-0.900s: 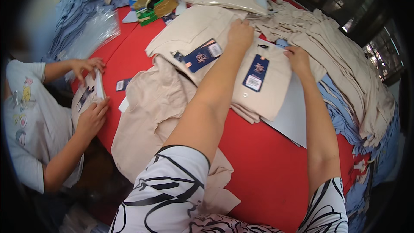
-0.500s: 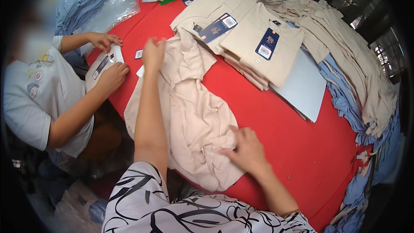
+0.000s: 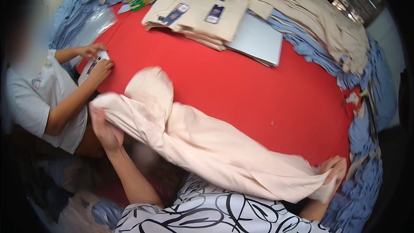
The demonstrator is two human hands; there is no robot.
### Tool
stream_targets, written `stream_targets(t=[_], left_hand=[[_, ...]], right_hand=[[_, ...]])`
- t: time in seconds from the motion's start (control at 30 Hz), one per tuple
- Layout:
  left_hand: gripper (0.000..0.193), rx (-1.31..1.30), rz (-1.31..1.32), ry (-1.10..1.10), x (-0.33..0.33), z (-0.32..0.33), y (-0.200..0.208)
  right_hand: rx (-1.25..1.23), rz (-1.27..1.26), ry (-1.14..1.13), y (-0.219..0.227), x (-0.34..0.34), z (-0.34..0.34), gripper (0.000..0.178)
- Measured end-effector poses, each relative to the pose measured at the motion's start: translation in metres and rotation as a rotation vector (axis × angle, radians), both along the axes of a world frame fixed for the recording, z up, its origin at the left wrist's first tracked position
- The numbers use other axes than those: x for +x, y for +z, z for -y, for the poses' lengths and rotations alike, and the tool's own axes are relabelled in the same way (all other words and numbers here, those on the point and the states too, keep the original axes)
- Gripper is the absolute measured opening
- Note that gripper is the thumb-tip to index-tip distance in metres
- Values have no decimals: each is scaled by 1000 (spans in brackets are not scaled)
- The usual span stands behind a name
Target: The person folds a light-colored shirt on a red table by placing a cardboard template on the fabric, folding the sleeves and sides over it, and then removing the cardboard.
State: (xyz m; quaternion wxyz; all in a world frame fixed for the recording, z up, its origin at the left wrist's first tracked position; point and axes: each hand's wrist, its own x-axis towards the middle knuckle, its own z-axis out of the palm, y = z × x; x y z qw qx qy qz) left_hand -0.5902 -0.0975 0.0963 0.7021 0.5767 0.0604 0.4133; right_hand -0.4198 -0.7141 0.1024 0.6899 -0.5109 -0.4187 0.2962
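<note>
A beige T-shirt (image 3: 215, 142) is stretched sideways between my two hands, in front of my body. My left hand (image 3: 107, 133) holds its left end, with the fingers partly behind the cloth. At the right end, my right hand (image 3: 334, 169) grips a bunched edge of the shirt. A rounded flap, perhaps a sleeve, sticks up near the left end. The cloth hangs over the near edge of the red table (image 3: 258, 86), and motion blurs it in places.
Folded beige shirts with dark tags (image 3: 215, 14) lie at the back beside pale flat sheets (image 3: 256, 39). Beige garments (image 3: 319, 26) and blue garments (image 3: 362, 133) line the right edge. At left, a co-worker's hands (image 3: 100, 69) touch a folded, tagged garment. A green tape dispenser (image 3: 138, 3) stands behind.
The shirt has been lifted off the table and pulled out sideways. My left hand has come nearer and leftward; my right hand has moved far right and now grips cloth. The view has shifted.
</note>
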Motion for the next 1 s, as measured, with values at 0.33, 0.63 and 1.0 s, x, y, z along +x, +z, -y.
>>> stream_targets(t=[0.33,0.63,1.0], left_hand=[[51,1000,-392,27,228,102,-18],[42,1300,-885,-190,36,245,-122],[28,-12,-506,-317,-19,155,-9]], right_hand=[[-1027,63,-1361,-79,-6,46,34],[-756,637,-1476,-143,15,39,28],[-189,-68,-1189,-72,62,129,30]])
